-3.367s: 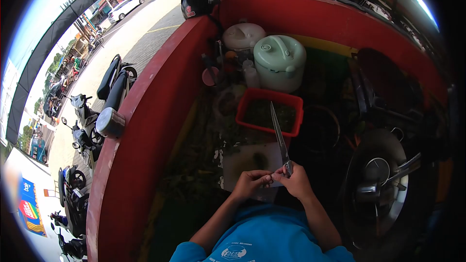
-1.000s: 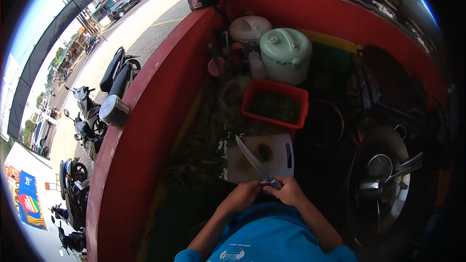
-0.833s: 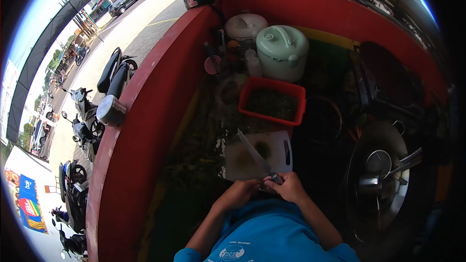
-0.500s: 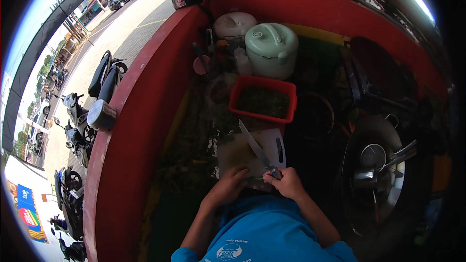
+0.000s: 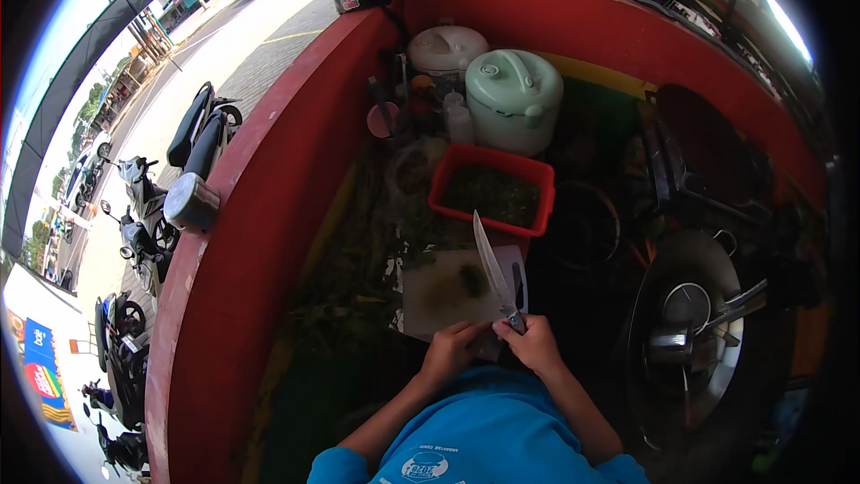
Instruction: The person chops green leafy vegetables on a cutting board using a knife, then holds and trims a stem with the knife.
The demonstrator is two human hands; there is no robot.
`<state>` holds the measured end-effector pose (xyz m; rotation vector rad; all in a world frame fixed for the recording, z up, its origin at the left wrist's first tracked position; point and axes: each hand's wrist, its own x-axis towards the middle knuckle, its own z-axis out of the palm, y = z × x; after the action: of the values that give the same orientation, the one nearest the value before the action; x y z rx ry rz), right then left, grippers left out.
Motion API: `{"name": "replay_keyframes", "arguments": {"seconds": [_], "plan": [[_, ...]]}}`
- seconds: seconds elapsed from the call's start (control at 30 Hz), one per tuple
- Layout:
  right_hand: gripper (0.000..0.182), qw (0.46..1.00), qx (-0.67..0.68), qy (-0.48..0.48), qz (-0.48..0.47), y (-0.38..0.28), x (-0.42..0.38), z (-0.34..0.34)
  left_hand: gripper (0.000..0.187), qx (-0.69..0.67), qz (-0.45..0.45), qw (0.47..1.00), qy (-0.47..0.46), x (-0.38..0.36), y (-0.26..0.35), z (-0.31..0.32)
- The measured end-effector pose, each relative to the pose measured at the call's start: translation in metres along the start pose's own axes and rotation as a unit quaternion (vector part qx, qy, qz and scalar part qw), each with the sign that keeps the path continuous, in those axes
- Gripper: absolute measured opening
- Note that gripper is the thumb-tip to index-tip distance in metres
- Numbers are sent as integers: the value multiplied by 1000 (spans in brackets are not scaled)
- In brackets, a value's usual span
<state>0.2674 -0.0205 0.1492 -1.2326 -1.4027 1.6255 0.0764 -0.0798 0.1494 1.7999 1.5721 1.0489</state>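
A knife (image 5: 492, 264) points up and away over the right part of a white cutting board (image 5: 430, 291). Its handle is held in my right hand (image 5: 534, 341), closed at the board's near right corner. Close beside it on the left is my left hand (image 5: 454, 350), its fingers bent toward the knife handle; whether they hold anything is too small to tell. A small dark green heap (image 5: 472, 280) lies on the board left of the blade. Just beyond the board stands a red basin (image 5: 437, 186) with chopped greens (image 5: 493, 193) in it.
Behind the basin stand a pale green rice container (image 5: 512, 100), a whitish one (image 5: 446, 47) and clear bottles (image 5: 460, 121). A large wok (image 5: 658, 305) with a ladle is at the right. A red wall (image 5: 260, 206) runs along the left, bearing a metal can (image 5: 191, 203).
My left hand has moved right, closer to my right hand. The knife now points more upright. A dark green heap shows on the board. The whole view has shifted slightly.
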Motion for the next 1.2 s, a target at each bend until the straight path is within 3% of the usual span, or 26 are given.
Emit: {"name": "replay_keyframes", "arguments": {"seconds": [0.13, 0.2, 0.27, 0.37, 0.53, 0.7, 0.93, 1.03, 1.2], "plan": [[20, 998, -11, -26, 48, 17, 3, -6, 24, 12, -60, 998, 15, -4, -21, -9], [20, 997, -39, -31, 66, 42, 5, -12, 20, 23, -148, 987, 63, -12, -40, -13], [19, 982, -170, -49, 60, 75, 5, -14, 18, 26, -174, 983, 53, -16, -52, -24], [20, 963, -241, -93, 75, 65, 0, -3, 14, 73, -138, 983, 94, -21, -77, -29], [25, 955, -225, -168, 90, 79, 9, 27, 13, 109, -139, 975, 136, -13, -108, -24], [26, 962, -246, -117, 26, 132, 22, 44, 17, 113, -181, 972, 102, 9, -118, -13], [26, 967, -229, -63, 89, 117, 6, 7, 21, 103, -192, 975, 37, 28, -130, 8], [25, 966, -241, -14, 87, 106, -5, -5, 20, 127, -113, 985, 36, 47, -140, 22], [23, 951, -299, -33, 71, 70, -16, -4, 17, 172, -81, 981, 20, 59, -143, 32]]}}
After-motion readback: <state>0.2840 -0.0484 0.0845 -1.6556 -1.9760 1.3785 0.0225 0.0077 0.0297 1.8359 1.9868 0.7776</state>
